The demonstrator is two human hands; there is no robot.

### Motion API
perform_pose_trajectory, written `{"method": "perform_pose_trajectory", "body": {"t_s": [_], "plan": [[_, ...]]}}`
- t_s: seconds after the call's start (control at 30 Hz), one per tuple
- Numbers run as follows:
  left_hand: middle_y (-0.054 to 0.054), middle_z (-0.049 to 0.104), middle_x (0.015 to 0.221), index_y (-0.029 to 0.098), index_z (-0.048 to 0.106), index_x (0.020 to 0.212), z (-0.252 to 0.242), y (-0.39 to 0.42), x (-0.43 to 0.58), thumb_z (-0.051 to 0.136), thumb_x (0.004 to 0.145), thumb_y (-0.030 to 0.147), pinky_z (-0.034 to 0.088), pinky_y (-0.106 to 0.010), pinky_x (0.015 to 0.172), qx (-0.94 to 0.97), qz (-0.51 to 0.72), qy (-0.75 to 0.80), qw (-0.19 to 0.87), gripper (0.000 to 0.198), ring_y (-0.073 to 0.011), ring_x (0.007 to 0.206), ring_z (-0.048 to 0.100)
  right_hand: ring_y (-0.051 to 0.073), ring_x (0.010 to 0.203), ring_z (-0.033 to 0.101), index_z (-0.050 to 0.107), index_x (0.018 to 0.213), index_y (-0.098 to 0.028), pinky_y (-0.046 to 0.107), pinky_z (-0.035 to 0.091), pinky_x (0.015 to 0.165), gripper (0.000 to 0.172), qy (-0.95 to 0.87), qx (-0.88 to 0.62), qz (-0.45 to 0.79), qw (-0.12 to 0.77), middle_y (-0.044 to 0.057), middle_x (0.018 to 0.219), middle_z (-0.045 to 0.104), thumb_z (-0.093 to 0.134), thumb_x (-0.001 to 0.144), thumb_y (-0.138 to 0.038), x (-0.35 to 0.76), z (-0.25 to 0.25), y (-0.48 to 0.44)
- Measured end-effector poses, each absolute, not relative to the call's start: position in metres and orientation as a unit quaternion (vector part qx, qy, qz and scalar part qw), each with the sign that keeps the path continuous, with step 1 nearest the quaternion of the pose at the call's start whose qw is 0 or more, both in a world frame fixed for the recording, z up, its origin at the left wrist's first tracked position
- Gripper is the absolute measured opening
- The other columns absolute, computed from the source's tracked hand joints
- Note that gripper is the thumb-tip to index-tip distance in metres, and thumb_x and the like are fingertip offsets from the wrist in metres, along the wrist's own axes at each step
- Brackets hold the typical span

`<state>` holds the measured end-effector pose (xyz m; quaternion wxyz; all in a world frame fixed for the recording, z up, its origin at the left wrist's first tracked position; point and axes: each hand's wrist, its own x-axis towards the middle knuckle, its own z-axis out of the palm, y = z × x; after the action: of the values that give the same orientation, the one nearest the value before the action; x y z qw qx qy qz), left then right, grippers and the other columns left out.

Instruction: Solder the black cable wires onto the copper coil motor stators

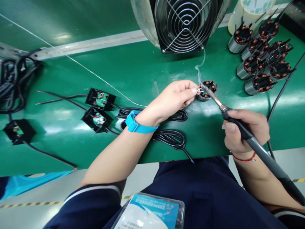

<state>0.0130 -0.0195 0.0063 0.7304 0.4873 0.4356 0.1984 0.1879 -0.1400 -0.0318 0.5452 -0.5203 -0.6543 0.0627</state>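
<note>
My right hand (pixel 246 130) is wrapped round the handle of a soldering iron (pixel 240 128), which slants up and left. The iron's tip meets the near-left rim of a motor stator (pixel 209 87) with copper windings, and a wisp of smoke rises there. Pinched between thumb and forefinger of my left hand (pixel 179 95) are thin wires (pixel 198 90), one yellowish, right at the stator's left side. The exact joint under the tip is too small to make out. A blue wrist strap (pixel 137 123) circles my left wrist, with a white cord running off to the upper left.
A fume fan (pixel 186 24) stands behind the stator. Several more stators (pixel 258 84) are grouped at right, near a tape roll (pixel 252 12). Black boxes with circuit boards (pixel 97 119) and coiled black cables (pixel 170 138) lie at left and centre. The iron's cord (pixel 277 98) trails at right.
</note>
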Motion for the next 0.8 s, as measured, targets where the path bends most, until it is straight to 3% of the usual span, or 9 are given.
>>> {"method": "perform_pose_trajectory", "body": {"t_s": [0.17,0.37,0.47,0.57,0.67,0.8], "plan": [[0.008,0.042,0.05,0.014,0.054,0.077,0.006,-0.02,0.013,0.058,0.093,0.014,0.016,-0.017,0.041,0.478,0.2,0.435,0.736,0.016,-0.0013,0.039,0.025,0.017,0.069,0.069,0.065,0.125,-0.028,0.032,0.061,0.067,0.038,-0.666,-0.514,0.046,0.539,0.002,0.097,0.076,0.068,0.088,-0.024,0.188,-0.03,-0.134],[0.008,0.042,0.049,0.014,0.054,0.076,0.007,-0.02,0.013,0.054,0.094,0.012,0.015,-0.017,0.041,0.48,0.203,0.434,0.735,0.019,-0.0014,0.038,0.025,0.017,0.085,0.075,0.054,0.138,-0.036,0.032,0.062,0.072,0.043,-0.663,-0.546,0.15,0.49,0.0,0.125,0.069,0.059,0.097,-0.025,0.193,-0.013,-0.119],[0.008,0.042,0.049,0.014,0.053,0.075,0.006,-0.02,0.013,0.053,0.095,0.011,0.015,-0.017,0.041,0.483,0.206,0.433,0.733,0.02,-0.0017,0.039,0.026,0.016,0.085,0.075,0.056,0.133,-0.032,0.033,0.061,0.08,0.034,-0.691,-0.561,0.171,0.423,-0.002,0.111,0.073,0.055,0.099,-0.024,0.203,-0.002,-0.105],[0.008,0.042,0.049,0.014,0.053,0.076,0.003,-0.02,0.012,0.052,0.095,0.011,0.016,-0.017,0.04,0.487,0.21,0.425,0.734,0.019,-0.0018,0.039,0.026,0.023,0.097,0.069,0.054,0.128,-0.026,0.045,0.055,0.094,0.037,-0.743,-0.55,0.155,0.349,0.001,0.097,0.072,0.06,0.092,-0.024,0.21,0.0,-0.089],[0.008,0.043,0.049,0.014,0.053,0.076,0.0,-0.02,0.012,0.055,0.093,0.012,0.016,-0.016,0.04,0.489,0.212,0.42,0.735,0.017,-0.0016,0.038,0.026,0.028,0.1,0.062,0.05,0.128,-0.023,0.053,0.051,0.093,0.044,-0.779,-0.532,0.119,0.309,0.003,0.099,0.07,0.06,0.085,-0.022,0.21,-0.01,-0.078],[0.009,0.042,0.048,0.014,0.053,0.076,-0.001,-0.019,0.012,0.055,0.093,0.012,0.015,-0.016,0.039,0.486,0.216,0.421,0.735,0.017,-0.0012,0.037,0.025,0.026,0.096,0.06,0.054,0.122,-0.027,0.047,0.048,0.092,0.041,-0.777,-0.541,0.068,0.314,0.0,0.092,0.069,0.055,0.083,-0.016,0.203,-0.027,-0.072]]}}
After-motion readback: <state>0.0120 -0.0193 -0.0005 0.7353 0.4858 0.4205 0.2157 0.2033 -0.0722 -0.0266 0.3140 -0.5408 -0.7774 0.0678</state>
